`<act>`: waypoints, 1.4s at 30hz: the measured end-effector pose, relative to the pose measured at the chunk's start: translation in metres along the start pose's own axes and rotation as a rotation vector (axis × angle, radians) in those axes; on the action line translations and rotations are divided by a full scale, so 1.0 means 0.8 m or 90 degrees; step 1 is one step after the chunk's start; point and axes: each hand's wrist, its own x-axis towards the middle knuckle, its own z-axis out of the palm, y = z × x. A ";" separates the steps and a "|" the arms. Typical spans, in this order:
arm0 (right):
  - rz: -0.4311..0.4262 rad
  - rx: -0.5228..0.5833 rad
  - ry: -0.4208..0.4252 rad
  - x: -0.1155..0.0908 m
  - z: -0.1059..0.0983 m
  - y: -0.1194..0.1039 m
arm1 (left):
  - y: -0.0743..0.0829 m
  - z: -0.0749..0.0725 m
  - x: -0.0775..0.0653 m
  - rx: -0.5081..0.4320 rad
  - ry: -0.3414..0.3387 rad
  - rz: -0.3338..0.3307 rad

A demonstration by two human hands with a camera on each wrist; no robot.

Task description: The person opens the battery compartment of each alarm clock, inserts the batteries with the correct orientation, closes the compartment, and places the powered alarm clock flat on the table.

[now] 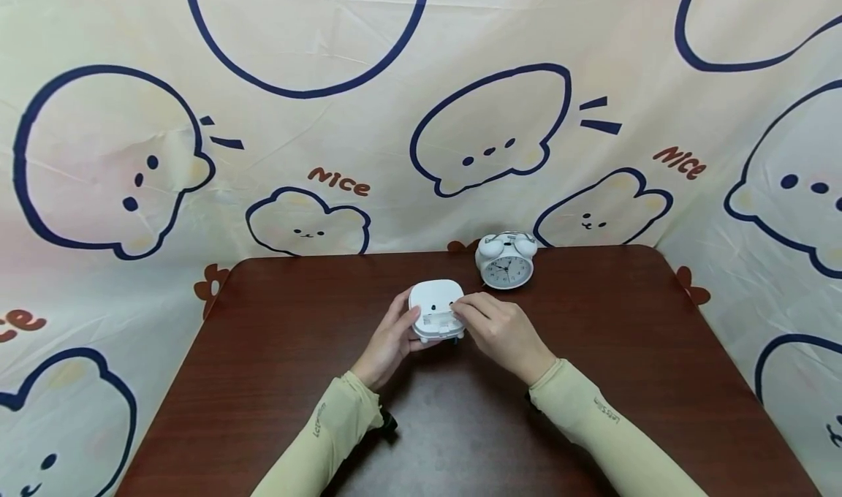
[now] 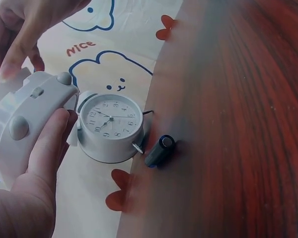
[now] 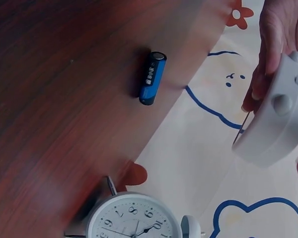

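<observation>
My left hand (image 1: 388, 336) holds a white rounded-square device (image 1: 435, 292) that looks like a small desk clock, back turned up. Two small dark spots and a recessed compartment with a pale label show on that back, and round feet stick out from its lower edge. At its right side is my right hand (image 1: 503, 332), fingers bent. In the left wrist view the right thumb meets a flat pale piece (image 2: 9, 85) at the device's back; the fingertips behind it are partly hidden. A black and blue battery (image 3: 153, 79) lies on the table below the device.
A white twin-bell alarm clock (image 1: 505, 267) stands at the back edge of the dark brown table (image 1: 316, 395), just beyond the right hand. Behind the table hangs a pale cloth (image 1: 388, 146) printed with cartoon animals.
</observation>
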 end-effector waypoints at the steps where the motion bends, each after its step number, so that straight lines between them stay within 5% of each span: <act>1: 0.002 -0.002 0.001 -0.001 -0.001 0.001 | 0.000 0.000 0.000 -0.001 -0.001 -0.001; 12: 0.033 -0.037 0.069 -0.005 -0.014 0.027 | 0.004 -0.002 -0.001 -0.009 0.002 -0.003; 21: 0.113 -0.045 0.061 -0.020 -0.009 0.049 | 0.003 -0.003 -0.002 -0.005 0.001 0.000; 32: 0.244 -0.039 -0.081 -0.047 0.003 0.073 | 0.000 -0.005 -0.001 0.006 0.001 0.006; 42: 0.296 -0.047 -0.236 -0.066 0.018 0.087 | 0.000 -0.006 -0.003 -0.012 -0.006 0.016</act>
